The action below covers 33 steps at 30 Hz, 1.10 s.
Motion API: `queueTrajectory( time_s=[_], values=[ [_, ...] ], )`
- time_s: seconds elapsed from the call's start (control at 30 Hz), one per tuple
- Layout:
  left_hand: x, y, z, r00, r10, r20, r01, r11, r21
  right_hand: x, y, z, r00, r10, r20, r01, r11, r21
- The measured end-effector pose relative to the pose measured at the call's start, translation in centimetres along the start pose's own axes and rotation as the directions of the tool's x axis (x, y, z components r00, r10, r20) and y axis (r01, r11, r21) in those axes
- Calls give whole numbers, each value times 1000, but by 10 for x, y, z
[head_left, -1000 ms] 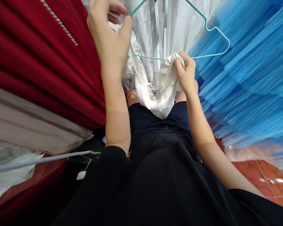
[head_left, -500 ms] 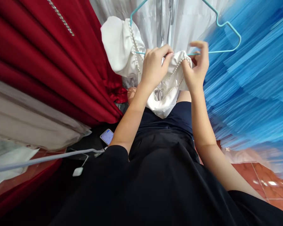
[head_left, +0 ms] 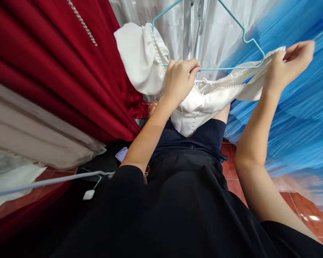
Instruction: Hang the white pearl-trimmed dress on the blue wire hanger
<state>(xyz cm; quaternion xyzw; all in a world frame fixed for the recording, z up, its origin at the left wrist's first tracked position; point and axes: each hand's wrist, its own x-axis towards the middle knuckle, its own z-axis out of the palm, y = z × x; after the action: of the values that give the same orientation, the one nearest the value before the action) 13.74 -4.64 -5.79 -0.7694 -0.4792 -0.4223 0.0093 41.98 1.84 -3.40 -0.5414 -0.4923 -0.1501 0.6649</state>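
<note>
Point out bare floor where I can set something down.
Red tiles show bare between the dark shorts and the right arm, and more at lower right, below the blue tulle. Around the hanger it's crowded: white garment and left hand.

Our right hand (head_left: 285,70) has swung outward to two o'clock, stretching the white garment's (head_left: 212,102) previously bunched side past the hanger (head_left: 228,68).

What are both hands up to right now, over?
Left hand gripping turquoise hanger. Right hand pulling white garment out sideways. Blue tulle close behind right hand.
</note>
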Motion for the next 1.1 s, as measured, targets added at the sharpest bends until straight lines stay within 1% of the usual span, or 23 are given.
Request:
queueTrajectory(
  time_s=[0.07, 0.13, 0.2, 0.3, 0.37, 0.47, 0.57, 0.67, 0.77, 0.87, 0.97, 1.1],
  values=[
    [-2, 2, -2, 1000, 2, -3, -2, 1000, 1, 14, -14, 3, 991, -125, 45, 121, 990, 77],
    [-4, 2, -3, 1000, 16, -25, -16, 1000, 1, 17, -28, 9, 976, -188, 111, 179, 980, 89],
    [-5, 0, -4, 999, 28, -45, -28, 1000, -1, 12, -36, 15, 965, -190, 181, 182, 981, 62],
    [-5, -4, -4, 999, 19, -48, -19, 1000, 9, 1, -32, 18, 959, -167, 230, 152, 985, 80],
    [-4, -7, -3, 999, 9, -48, -8, 1000, 9, -3, -25, 13, 958, -168, 232, 142, 982, 127],
    [-3, -8, -4, 998, 8, -56, -8, 1000, -12, -3, -22, 4, 949, -219, 226, 184, 969, 167],
    [-4, -6, -6, 998, 28, -61, -29, 999, -18, 1, -33, -1, 939, -260, 223, 226, 960, 165],
    [-4, -4, -7, 998, 33, -58, -36, 998, -54, 1, -45, 1, 948, -270, 168, 240, 954, 181],
    [-3, -7, -5, 999, 18, -40, -21, 996, -84, -5, -46, 2, 950, -277, 144, 247, 949, 198],
    [0, -12, -3, 999, 8, -31, -11, 996, -91, -14, -39, -4, 937, -305, 171, 259, 934, 247],
    [0, -14, -2, 1000, 17, -27, -20, 994, -107, -18, -38, -11, 931, -289, 225, 222, 934, 281],
    [-2, -10, -4, 999, 32, -30, -36, 991, -129, -17, -46, -8, 922, -332, 199, 239, 893, 381]
  ],
)
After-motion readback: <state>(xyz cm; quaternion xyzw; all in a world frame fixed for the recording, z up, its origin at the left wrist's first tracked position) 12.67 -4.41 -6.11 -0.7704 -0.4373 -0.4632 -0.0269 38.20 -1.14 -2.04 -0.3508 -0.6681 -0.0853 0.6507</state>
